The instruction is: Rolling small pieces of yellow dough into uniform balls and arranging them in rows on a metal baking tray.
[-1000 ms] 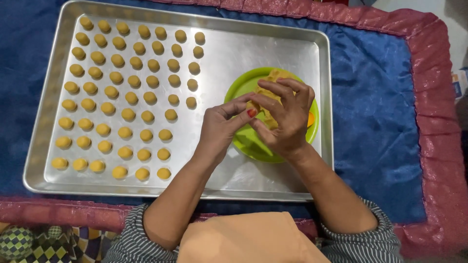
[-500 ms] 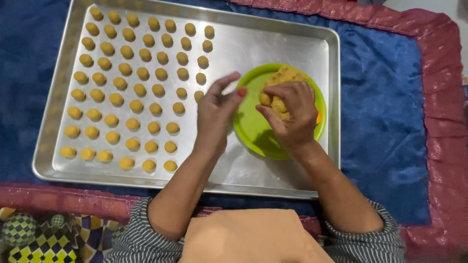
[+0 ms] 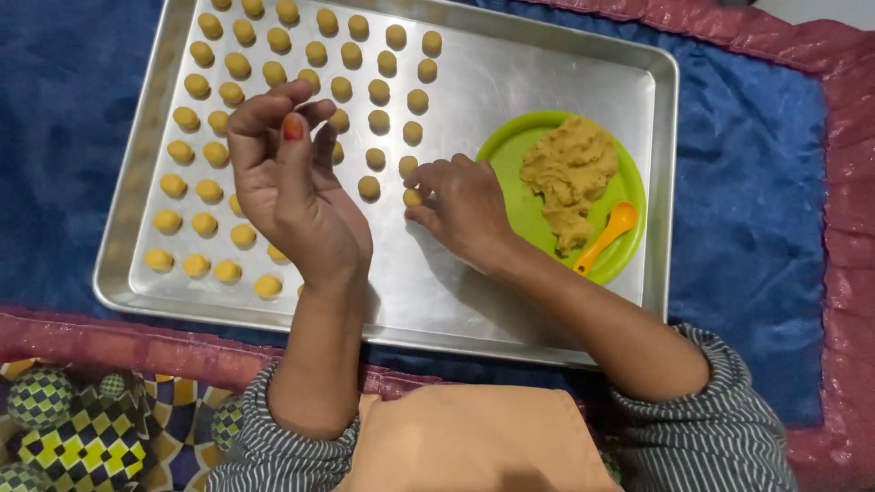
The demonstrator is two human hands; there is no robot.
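right hand [image 3: 460,205] pinches a small dough ball [image 3: 413,197] at its fingertips, low on the metal tray [image 3: 510,68], just left of the green plate [image 3: 510,150]. left hand [image 3: 292,187] is raised, loosely open, empty (hovering over the ball rows [image 3: 273,68]). right hand is nearer.

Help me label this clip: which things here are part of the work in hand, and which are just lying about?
In use: right hand setting a dough ball on the metal tray; rows of dough balls; green plate of dough; left hand, raised, empty.

Lying about: orange spoon; blue cloth; patterned fabric.
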